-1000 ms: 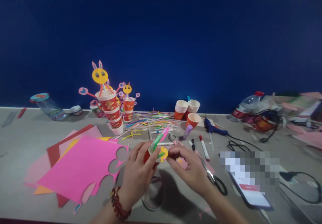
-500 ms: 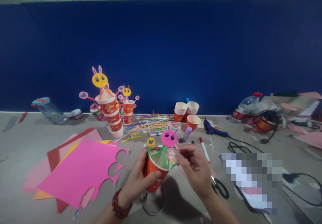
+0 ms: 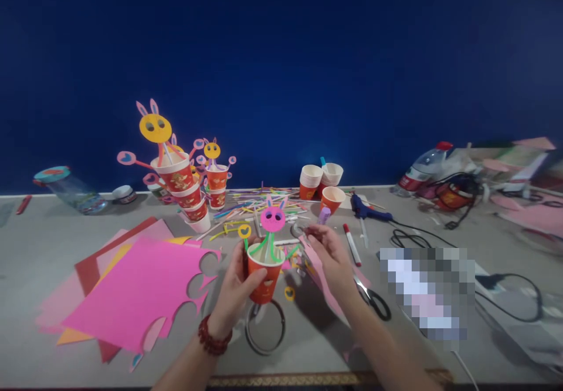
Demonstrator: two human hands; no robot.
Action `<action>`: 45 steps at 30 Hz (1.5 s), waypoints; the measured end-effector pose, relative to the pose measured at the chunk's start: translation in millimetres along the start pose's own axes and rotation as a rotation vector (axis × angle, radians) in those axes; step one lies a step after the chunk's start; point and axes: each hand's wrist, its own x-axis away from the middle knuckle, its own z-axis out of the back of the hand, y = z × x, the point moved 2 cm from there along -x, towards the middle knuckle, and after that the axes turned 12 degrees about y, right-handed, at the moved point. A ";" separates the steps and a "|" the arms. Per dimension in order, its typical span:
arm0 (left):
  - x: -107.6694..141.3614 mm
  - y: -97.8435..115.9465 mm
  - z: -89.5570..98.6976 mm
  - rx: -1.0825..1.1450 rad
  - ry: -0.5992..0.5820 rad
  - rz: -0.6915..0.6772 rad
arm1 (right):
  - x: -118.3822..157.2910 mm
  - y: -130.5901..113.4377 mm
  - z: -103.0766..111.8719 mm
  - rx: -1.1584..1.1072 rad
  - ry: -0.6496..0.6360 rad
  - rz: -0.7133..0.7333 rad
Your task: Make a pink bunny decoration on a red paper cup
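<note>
My left hand (image 3: 241, 285) is wrapped round a red paper cup (image 3: 265, 282), which it holds upright above the table. Green stems rise from the cup, one carrying a pink rabbit face (image 3: 273, 218) and another a yellow disc with a heart (image 3: 244, 231). A third green stem leans out to the right with no disc on it. My right hand (image 3: 329, 256) is to the right of the cup, its fingers bent near a small clear ring-shaped item (image 3: 299, 229); whether they grip it is unclear. A loose yellow heart disc (image 3: 289, 293) lies below, beside a metal ring (image 3: 265, 327).
Pink foam sheets (image 3: 127, 297) lie at left, with stacked rabbit cups (image 3: 173, 174) behind. Coloured sticks (image 3: 264, 200), paper cups (image 3: 311, 181), a glue gun (image 3: 372, 210), a marker (image 3: 352, 244), scissors (image 3: 378, 306) and a bottle (image 3: 424, 171) are further round.
The view has shifted. The cup has turned more upright and my right hand has drawn back from its stems. The loose yellow heart disc now shows on the table.
</note>
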 end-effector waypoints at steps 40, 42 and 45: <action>-5.0 21.5 1.6 -0.068 0.349 -0.194 | 54.3 20.8 -22.2 0.215 -0.387 0.041; -5.0 22.0 1.8 -0.085 0.368 -0.222 | 54.2 22.7 -21.8 0.208 -0.382 0.035; -5.6 19.3 3.3 -0.072 0.395 -0.252 | 54.1 26.4 -21.0 0.213 -0.380 0.006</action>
